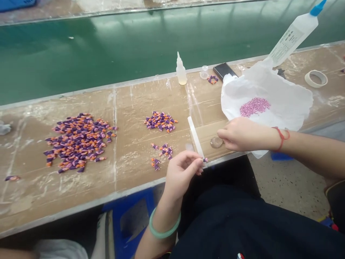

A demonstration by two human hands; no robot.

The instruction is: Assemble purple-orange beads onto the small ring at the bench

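Near the table's front edge, my left hand pinches a small purple-and-pink figurine between thumb and forefinger. My right hand is closed over a cardboard piece, its fingertips beside a small round clear dish. What those fingers grip, if anything, is hidden. Between the hands lies a white strip. To the left are a small heap of purple-and-orange figurines and a few loose figurines. Tiny pink beads rest on crumpled white paper beyond my right hand.
A large figurine pile covers the left part of the table. At the back stand a small dropper bottle and a tilted large bottle, with a black phone and tape roll nearby. Another person sits at lower left.
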